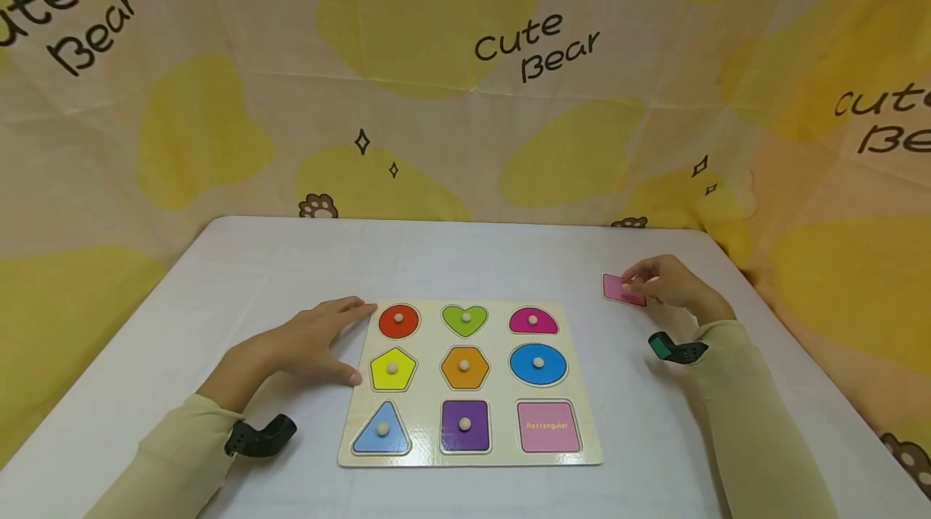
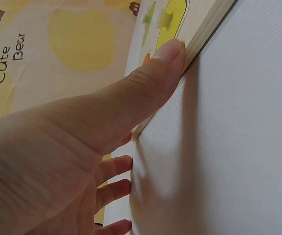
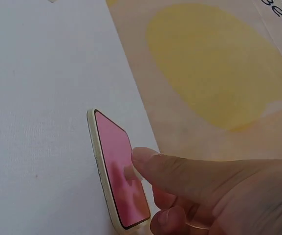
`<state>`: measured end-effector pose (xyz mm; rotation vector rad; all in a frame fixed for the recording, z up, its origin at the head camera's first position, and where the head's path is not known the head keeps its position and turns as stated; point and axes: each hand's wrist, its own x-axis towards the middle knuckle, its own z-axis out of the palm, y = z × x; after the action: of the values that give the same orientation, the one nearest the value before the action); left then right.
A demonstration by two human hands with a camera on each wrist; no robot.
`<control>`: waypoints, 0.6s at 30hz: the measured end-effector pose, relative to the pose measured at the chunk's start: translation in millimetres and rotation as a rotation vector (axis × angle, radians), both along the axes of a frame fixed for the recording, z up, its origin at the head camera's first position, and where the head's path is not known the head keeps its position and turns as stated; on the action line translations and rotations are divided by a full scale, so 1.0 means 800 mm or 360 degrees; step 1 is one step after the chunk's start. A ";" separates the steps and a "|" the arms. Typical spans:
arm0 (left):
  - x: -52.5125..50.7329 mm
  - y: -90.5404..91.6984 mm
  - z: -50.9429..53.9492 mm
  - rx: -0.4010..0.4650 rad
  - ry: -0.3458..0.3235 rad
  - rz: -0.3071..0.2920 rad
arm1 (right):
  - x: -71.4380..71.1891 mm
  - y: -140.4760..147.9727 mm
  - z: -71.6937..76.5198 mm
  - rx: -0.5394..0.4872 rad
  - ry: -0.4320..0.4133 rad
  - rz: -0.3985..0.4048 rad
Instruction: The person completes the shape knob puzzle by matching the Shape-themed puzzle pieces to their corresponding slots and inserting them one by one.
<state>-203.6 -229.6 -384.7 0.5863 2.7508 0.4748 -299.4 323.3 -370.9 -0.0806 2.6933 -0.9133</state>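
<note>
A cream wooden shape puzzle board [image 1: 427,349] lies on the table. My left hand [image 1: 305,341] rests at its left edge, fingers extended; in the left wrist view the thumb [image 2: 153,73] touches the board's side. Off to the right of the board, my right hand [image 1: 669,286] pinches the small knob of a pink rectangle puzzle piece [image 1: 615,289]. From the right wrist, that piece [image 3: 112,152] appears tilted, with thumb and fingers at its knob. The board's lower right slot [image 1: 549,440] is pink, reads "Rectangular" and holds no piece.
Knobbed pieces fill the other slots, among them a red circle [image 1: 393,330], a green heart [image 1: 465,329] and a purple square [image 1: 454,440]. A white cloth covers the table [image 1: 465,260]. Behind hangs a patterned "Cute Bear" curtain [image 1: 436,123].
</note>
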 end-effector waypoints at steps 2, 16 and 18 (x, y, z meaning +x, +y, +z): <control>0.000 0.000 0.000 0.0001 0.0001 -0.0002 | -0.001 0.001 -0.002 0.0032 0.0004 -0.0009; 0.001 0.000 -0.004 -0.0013 -0.0024 0.0042 | 0.000 0.009 -0.021 0.0043 0.0041 -0.0050; 0.001 -0.001 -0.003 -0.0022 -0.0015 0.0052 | 0.001 0.008 -0.023 0.0038 0.0115 -0.0026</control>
<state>-202.7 -230.1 -387.2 0.5354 2.7560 0.4641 -298.6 329.9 -389.6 -0.0880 2.7744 -0.8994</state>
